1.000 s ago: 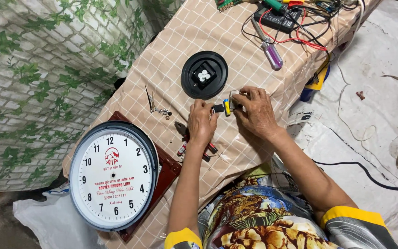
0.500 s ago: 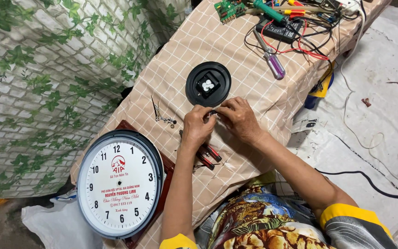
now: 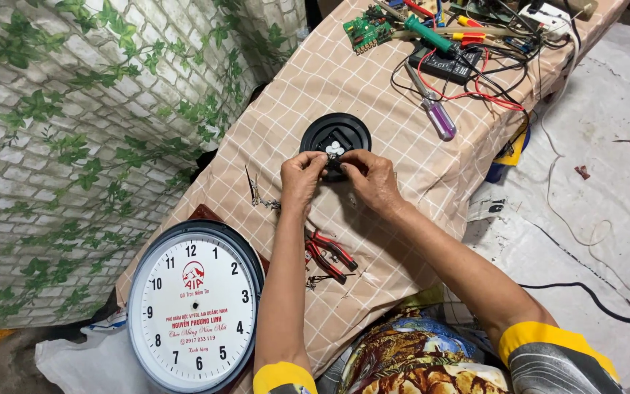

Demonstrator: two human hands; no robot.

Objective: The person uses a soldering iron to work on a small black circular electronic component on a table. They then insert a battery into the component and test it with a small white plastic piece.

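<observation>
Nearest the camera: a white-faced wall clock in a black rim, face up at the desk's near left corner, part over the edge. It sits out of the way of the hands.

Just past it, red-handled pliers lie on the checked cloth of the desk, under the forearms, within easy reach. To the left, a thin metal tool, maybe tweezers, lies flat.

Mid-desk: left hand and right hand meet at the near edge of a round black disc that lies flat on the cloth. Fingers of both are pinched narrow, tips together over a small white part at the disc's square centre. What they grip cannot be told; the fingers hide it. Wrists rest low on the cloth, likely for steadiness in fine work.

Far end: purple-handled screwdriver, green circuit board, a black box with red and black wires, more tools piled beyond. Kept clear of the working spot.

Left: brick-and-ivy wall.
</observation>
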